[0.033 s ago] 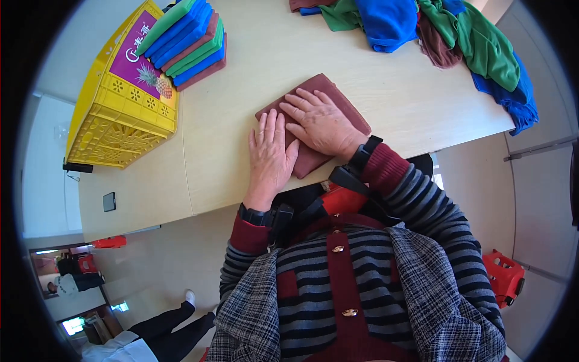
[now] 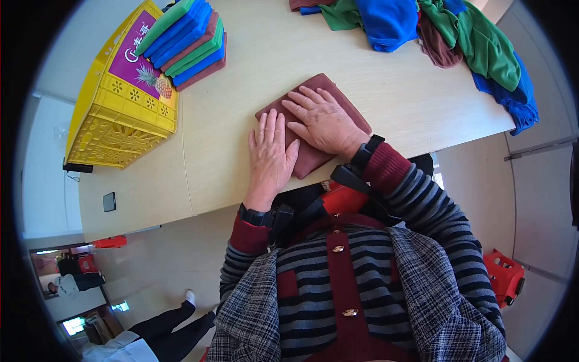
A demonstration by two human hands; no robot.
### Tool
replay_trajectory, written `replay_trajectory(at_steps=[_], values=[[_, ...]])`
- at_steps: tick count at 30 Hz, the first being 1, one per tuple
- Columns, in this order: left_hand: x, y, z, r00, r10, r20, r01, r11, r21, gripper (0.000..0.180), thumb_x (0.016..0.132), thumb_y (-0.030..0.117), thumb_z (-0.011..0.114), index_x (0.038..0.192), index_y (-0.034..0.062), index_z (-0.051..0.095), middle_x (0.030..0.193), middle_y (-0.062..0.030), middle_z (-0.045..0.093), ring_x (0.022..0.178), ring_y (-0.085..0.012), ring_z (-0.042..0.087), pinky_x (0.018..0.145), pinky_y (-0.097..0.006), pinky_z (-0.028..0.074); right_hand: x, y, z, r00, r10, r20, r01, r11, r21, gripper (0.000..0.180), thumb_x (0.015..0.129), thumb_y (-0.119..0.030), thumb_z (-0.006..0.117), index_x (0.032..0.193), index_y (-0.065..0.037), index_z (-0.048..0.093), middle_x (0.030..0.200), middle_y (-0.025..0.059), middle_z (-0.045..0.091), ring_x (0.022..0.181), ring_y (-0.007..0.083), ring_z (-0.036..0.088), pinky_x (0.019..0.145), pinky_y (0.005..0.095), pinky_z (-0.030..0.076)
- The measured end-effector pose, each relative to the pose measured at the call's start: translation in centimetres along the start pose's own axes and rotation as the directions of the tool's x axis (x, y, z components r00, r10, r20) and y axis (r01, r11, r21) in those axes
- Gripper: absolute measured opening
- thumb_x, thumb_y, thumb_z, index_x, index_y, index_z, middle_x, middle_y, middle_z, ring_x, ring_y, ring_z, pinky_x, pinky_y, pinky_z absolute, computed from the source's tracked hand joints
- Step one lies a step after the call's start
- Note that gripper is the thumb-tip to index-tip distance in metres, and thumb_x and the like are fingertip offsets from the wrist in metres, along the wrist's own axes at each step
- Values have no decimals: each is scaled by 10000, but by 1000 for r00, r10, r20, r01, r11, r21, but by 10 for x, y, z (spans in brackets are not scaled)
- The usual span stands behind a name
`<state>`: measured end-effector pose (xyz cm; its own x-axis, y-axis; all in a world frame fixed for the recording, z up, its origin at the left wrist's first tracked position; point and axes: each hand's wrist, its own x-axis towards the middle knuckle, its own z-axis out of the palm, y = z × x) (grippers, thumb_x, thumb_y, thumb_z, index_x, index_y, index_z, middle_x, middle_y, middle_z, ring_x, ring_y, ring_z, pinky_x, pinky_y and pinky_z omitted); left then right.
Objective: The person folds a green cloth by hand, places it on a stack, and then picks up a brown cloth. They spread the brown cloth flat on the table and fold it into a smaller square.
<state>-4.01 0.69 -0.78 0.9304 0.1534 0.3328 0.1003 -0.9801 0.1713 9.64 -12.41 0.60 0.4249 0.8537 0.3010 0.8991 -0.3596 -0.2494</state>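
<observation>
a plain workroom: long pale table (image 2: pixel 253 78), yellow plastic crate (image 2: pixel 114 114) of folded cloths (image 2: pixel 190 39), bare floor.

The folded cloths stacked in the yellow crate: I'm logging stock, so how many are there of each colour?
Cloths in the yellow crate, as far as the edges show:
Green cloths: 2
Blue cloths: 3
Maroon cloths: 2
Total: 7

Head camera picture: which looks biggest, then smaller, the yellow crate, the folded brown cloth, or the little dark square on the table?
1. yellow crate
2. folded brown cloth, partly under both hands
3. little dark square
</observation>
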Motion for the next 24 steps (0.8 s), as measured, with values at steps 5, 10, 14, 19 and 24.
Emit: replay_trajectory(at_steps=[5, 10, 14, 19, 24], values=[[-2, 0, -3, 1000, -15, 25, 15, 1000, -3, 673, 1019, 346, 565, 1559, -3, 365, 1647, -175, 322, 1529, -344, 290, 1211, -579, 256, -3, 25, -10, 996, 90, -25, -92, 994, -53, 563, 1061, -416, 459, 1518, -88, 483, 1576, 136, 452, 1486, 324, 369, 1228, 457, 270], [-2, 0, -2, 999, -21, 28, 21, 1000, -20, 665, 1026, 344, 553, 1564, 3, 361, 1650, -171, 316, 1533, -343, 280, 1217, -580, 245, -15, 45, -11, 975, 219, -43, -221, 975, -31, 575, 1062, -409, 461, 1543, -96, 445, 1568, 138, 459, 1480, 337, 370, 1226, 455, 273], [-5, 1, -4, 999, -35, 24, 36, 999, -33, 656, 1033, 345, 542, 1565, 6, 359, 1654, -167, 310, 1537, -342, 272, 1221, -582, 238, -23, 56, -13, 969, 241, -54, -243, 970, -31, 577, 1066, -408, 449, 1548, -91, 431, 1560, 143, 467, 1469, 352, 382, 1218, 456, 287], [-12, 1, -5, 998, -55, 23, 56, 997, -44, 644, 1041, 346, 527, 1566, 10, 362, 1657, -157, 307, 1543, -342, 261, 1224, -589, 230, -31, 60, -20, 955, 287, -70, -291, 954, -65, 548, 1040, -355, 515, 1517, -88, 463, 1539, 137, 489, 1453, 348, 405, 1206, 459, 308], [-17, 5, -5, 998, -68, 18, 69, 995, -67, 625, 1041, 328, 533, 1559, 13, 377, 1655, -150, 313, 1546, -344, 257, 1225, -596, 224, -29, 35, -37, 943, 210, -258, -263, 946, -188, 519, 970, -262, 627, 1435, -53, 530, 1472, 157, 535, 1390, 347, 469, 1170, 463, 353]])
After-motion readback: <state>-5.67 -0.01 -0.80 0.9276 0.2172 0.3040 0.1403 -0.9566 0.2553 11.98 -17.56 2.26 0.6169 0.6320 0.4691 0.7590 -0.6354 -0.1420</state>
